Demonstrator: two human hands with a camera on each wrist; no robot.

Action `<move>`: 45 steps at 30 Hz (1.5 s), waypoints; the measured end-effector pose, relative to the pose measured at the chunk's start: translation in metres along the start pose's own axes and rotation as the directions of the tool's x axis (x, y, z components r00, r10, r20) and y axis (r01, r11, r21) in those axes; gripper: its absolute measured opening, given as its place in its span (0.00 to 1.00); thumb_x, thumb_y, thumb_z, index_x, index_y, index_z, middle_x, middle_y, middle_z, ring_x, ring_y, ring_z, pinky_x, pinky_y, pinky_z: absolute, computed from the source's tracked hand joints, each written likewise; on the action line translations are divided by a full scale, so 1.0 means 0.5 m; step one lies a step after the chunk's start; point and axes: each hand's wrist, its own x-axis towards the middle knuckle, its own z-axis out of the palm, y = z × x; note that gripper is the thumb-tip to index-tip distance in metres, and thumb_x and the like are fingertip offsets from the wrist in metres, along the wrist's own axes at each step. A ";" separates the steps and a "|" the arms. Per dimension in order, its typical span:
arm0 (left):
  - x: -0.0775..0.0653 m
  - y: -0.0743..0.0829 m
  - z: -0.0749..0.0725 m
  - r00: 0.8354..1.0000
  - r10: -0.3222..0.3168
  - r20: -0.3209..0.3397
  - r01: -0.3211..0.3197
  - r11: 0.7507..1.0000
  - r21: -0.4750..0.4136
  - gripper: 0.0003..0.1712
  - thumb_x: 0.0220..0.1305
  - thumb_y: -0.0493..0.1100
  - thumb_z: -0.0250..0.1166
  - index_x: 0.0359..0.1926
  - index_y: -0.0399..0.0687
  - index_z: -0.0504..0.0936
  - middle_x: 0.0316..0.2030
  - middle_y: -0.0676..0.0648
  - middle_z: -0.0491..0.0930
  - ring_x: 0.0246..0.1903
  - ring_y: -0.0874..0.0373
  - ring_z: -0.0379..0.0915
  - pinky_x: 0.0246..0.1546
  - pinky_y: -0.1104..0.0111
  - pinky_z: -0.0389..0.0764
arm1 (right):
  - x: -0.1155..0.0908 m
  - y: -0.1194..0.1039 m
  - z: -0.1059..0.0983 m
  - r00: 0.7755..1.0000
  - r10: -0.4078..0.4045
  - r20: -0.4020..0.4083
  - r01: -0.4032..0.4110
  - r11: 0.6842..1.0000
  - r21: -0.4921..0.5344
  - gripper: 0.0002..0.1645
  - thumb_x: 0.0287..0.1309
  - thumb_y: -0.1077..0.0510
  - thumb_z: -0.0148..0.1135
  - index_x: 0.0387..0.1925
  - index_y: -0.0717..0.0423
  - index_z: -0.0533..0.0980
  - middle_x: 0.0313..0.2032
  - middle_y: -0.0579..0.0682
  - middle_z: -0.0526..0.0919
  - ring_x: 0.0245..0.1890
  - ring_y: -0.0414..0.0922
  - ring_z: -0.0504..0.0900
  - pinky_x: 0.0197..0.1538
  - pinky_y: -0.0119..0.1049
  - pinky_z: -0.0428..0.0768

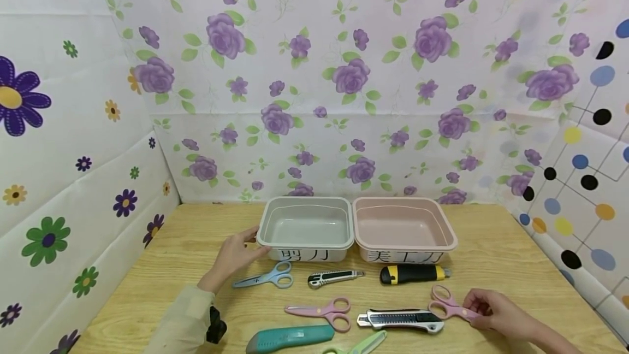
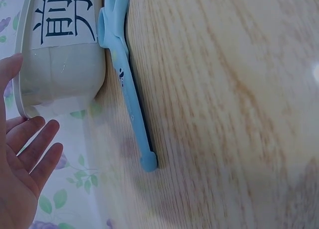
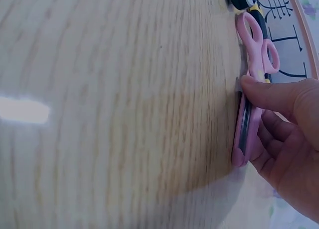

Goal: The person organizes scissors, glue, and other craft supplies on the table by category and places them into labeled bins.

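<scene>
My left hand (image 1: 238, 257) is at the left front corner of a grey plastic bin (image 1: 304, 245). In the left wrist view its thumb touches the bin's rim, and the loosely spread fingers lie beside it. Blue scissors (image 2: 130, 97) lie closed on the table just in front of that bin. My right hand (image 1: 496, 311) pinches pink scissors (image 1: 449, 306) by the blade end between thumb and fingers. The handle loops point away to the left, as the right wrist view (image 3: 255, 55) of these scissors also shows.
A pink bin (image 1: 405, 246) adjoins the grey one; both carry labels. On the wooden table (image 1: 206, 223) lie a small cutter (image 1: 336, 277), a black-yellow cutter (image 1: 413, 274), a silver-black cutter (image 1: 400, 319), other pink scissors (image 1: 319, 310), a teal cutter (image 1: 290, 337) and green scissors (image 1: 363, 344).
</scene>
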 end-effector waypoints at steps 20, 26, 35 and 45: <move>0.001 -0.004 0.002 1.000 0.013 0.009 -0.013 1.000 0.004 0.39 0.49 0.56 0.68 0.58 0.40 0.72 0.46 0.41 0.80 0.43 0.45 0.77 0.39 0.53 0.77 | 0.041 -0.050 -0.047 0.936 -0.352 -0.011 0.345 0.924 -0.164 0.08 0.51 0.71 0.59 0.30 0.57 0.73 0.21 0.48 0.75 0.24 0.30 0.71 0.21 0.28 0.71; 0.002 -0.003 -0.002 1.000 0.015 0.009 -0.015 1.000 0.012 0.38 0.49 0.56 0.69 0.58 0.40 0.72 0.46 0.41 0.79 0.43 0.46 0.77 0.39 0.53 0.77 | 0.069 -0.092 -0.062 0.928 -0.373 0.008 0.369 0.914 -0.168 0.07 0.53 0.70 0.59 0.31 0.56 0.73 0.21 0.49 0.75 0.23 0.31 0.70 0.21 0.27 0.71; 0.001 0.002 -0.007 1.000 0.008 0.023 -0.008 1.000 0.010 0.39 0.49 0.58 0.68 0.58 0.41 0.72 0.47 0.42 0.79 0.44 0.46 0.76 0.41 0.52 0.76 | 0.122 -0.166 -0.088 0.923 -0.379 0.065 0.384 0.901 -0.203 0.04 0.55 0.67 0.59 0.32 0.55 0.75 0.22 0.49 0.77 0.22 0.31 0.71 0.22 0.28 0.73; 0.005 0.005 -0.009 1.000 0.003 0.022 -0.005 0.998 0.064 0.39 0.49 0.57 0.68 0.57 0.39 0.73 0.47 0.41 0.79 0.44 0.46 0.76 0.41 0.51 0.76 | 0.195 -0.265 -0.109 0.936 -0.343 0.075 0.351 0.900 -0.258 0.03 0.54 0.67 0.59 0.31 0.57 0.75 0.23 0.47 0.76 0.22 0.34 0.71 0.24 0.30 0.74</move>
